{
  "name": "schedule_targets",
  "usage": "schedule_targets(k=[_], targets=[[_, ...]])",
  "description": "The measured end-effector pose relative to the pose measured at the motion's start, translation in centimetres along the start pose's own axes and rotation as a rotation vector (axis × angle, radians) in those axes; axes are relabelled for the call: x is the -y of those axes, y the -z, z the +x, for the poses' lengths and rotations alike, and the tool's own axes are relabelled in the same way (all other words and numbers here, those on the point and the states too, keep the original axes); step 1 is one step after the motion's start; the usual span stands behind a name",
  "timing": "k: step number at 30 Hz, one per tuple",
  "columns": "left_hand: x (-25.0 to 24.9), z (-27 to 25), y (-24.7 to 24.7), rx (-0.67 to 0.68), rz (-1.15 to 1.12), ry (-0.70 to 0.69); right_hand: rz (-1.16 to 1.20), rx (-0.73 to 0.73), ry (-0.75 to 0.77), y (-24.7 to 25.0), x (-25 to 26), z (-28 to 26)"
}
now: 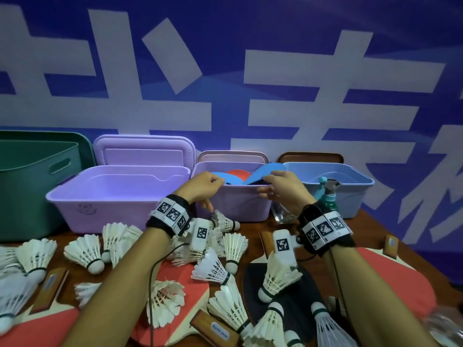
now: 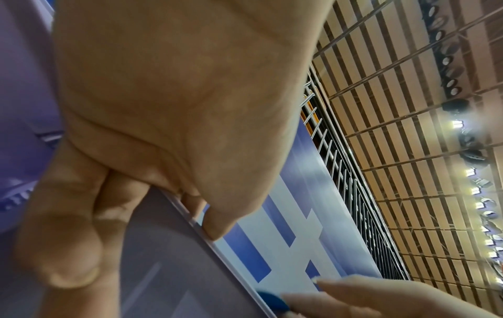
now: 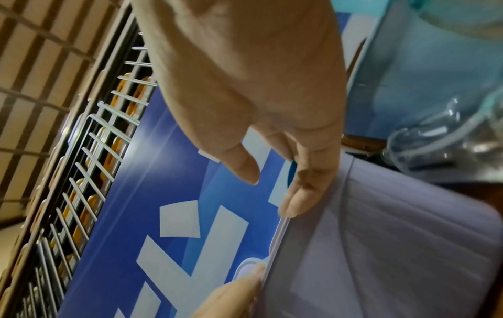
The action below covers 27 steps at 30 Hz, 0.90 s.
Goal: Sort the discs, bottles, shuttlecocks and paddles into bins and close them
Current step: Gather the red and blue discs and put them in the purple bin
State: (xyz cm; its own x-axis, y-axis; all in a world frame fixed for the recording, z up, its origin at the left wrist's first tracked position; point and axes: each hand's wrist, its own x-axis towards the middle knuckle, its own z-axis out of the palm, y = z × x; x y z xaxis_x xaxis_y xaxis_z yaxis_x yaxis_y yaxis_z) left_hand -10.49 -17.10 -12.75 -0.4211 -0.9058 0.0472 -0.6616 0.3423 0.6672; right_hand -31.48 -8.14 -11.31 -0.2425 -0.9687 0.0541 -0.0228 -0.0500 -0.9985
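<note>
A small purple bin (image 1: 233, 204) at the back middle holds blue discs (image 1: 265, 171) and a red disc (image 1: 238, 173). My left hand (image 1: 205, 184) grips the bin's front left rim (image 2: 234, 258), fingers hooked over it and thumb on the outer wall. My right hand (image 1: 278, 184) lies with fairly straight fingers (image 3: 296, 193) on the right rim and on a blue disc that leans out of the bin; its thumb stays free. Shuttlecocks (image 1: 85, 251) and red (image 1: 180, 276) and black (image 1: 308, 291) paddles litter the table below my arms.
A big purple bin (image 1: 112, 196) and a green bin (image 1: 30, 184) stand to the left. A blue bin (image 1: 355, 186) on the right holds a green spray bottle (image 1: 330, 194). A clear bottle (image 1: 283, 215) lies between the bins. Lids lean on the banner wall behind.
</note>
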Motion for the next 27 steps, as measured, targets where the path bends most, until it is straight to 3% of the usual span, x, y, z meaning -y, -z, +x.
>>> schedule_targets(k=[6, 13, 19, 23, 27], targets=[[-0.2, -0.3, 0.6, 0.045, -0.001, -0.006, 0.046, 0.226, 0.094, -1.9, 1.4, -0.8], [0.8, -0.2, 2.4, -0.129, 0.011, 0.021, 0.02, 0.218, 0.104, -4.9, 4.6, -0.3], [0.8, -0.5, 3.3, -0.176, -0.006, -0.003, -0.195, 0.233, -0.139, -5.1, 1.8, -0.8], [0.2, -0.9, 4.0, -0.149, 0.012, -0.024, -0.391, 0.139, -0.135, -5.4, 2.1, -0.4], [-1.1, -1.8, 5.0, -0.118, 0.086, -0.1, -0.891, 0.05, 0.009, -4.7, 3.1, -1.0]])
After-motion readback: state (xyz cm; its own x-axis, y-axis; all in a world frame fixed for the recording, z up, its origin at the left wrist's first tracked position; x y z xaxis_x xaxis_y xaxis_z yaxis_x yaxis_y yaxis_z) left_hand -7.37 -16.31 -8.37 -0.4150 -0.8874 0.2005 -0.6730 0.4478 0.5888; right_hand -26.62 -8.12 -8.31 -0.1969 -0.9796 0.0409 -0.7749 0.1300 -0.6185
